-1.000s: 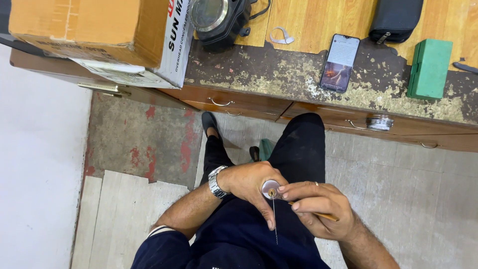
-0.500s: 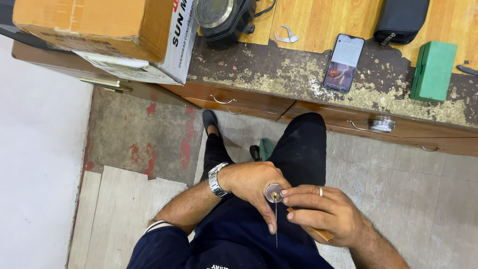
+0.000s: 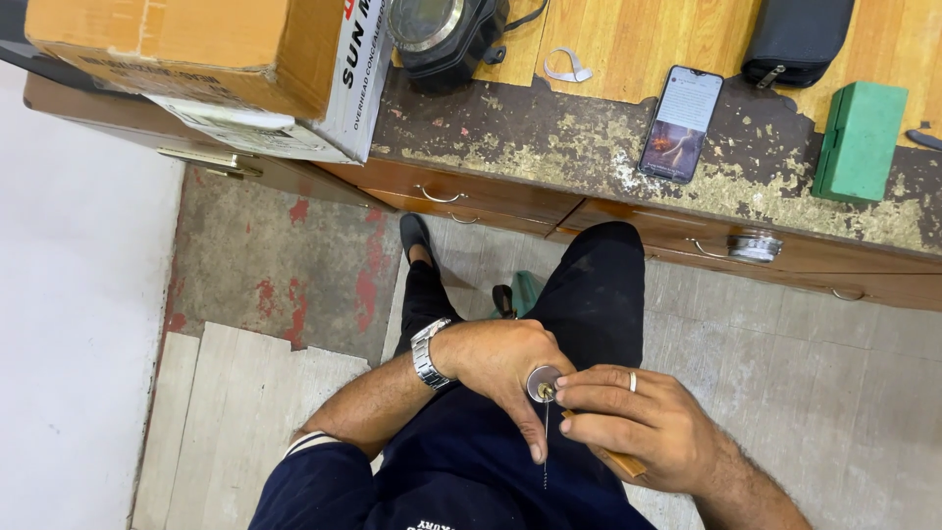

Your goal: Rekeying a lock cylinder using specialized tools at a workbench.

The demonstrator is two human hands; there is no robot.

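- The left hand (image 3: 500,358), a metal-link wristwatch (image 3: 426,354) on its wrist, curls around a small round silver metal lock cylinder (image 3: 543,383), thumb and fingers closed on its body; the cylinder sits low in the middle of the scene, over the person's lap.
- The right hand (image 3: 643,432), a pale ring on one finger, pinches its fingertips together at the cylinder's brass-coloured face; a tan wooden handle (image 3: 616,459) pokes out from under its palm, most of it hidden.
- A thin straight wire (image 3: 546,442) hangs down from the cylinder; what it is fixed to is too small to tell.
- Far off, the worn worktop (image 3: 549,147) shows peeling dark coating over yellowish patches, with varnished plank wood beyond.
- On it lie a glossy smartphone (image 3: 681,124), a green rectangular block (image 3: 862,141), a black zipped pouch (image 3: 797,41) cut off at the top, and a large brown cardboard box (image 3: 186,44) at far left.
- Brown drawers with metal handles (image 3: 442,194) run below the worktop edge.
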